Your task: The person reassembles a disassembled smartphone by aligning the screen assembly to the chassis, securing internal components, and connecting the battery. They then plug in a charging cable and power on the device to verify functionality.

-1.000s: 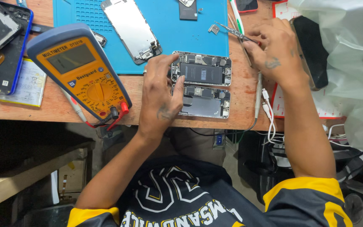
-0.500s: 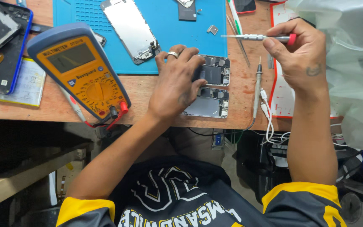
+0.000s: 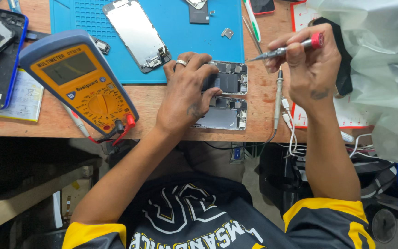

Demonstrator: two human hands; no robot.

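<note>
The left hand (image 3: pixel 187 94) lay flat over two opened phone bodies (image 3: pixel 229 99) on the wooden bench (image 3: pixel 148 103), fingers spread and pressing down, with the fingertips (image 3: pixel 210 60) reaching onto the upper one. The right hand (image 3: pixel 312 64) pinched a slim precision screwdriver (image 3: pixel 286 48) between thumb and forefingers, its red cap by the knuckles and its tip pointing left, held in the air just beyond the upper phone's right edge.

To work well here, the holding hand would likely need to keep both bodies from sliding while the driver tip came down square onto a screw head, turned lightly from the cap end. Which screw was meant could not be told; the boards were too small to read.

The phones sat directly under the left palm and just left of the driver tip. A grey test probe (image 3: pixel 278 99) lay between the phones and the right wrist. A yellow multimeter (image 3: pixel 81 80) rested well left of the left fingers, and a removed screen (image 3: pixel 137 34) lay on the blue mat (image 3: pixel 180 23) just above them.
</note>
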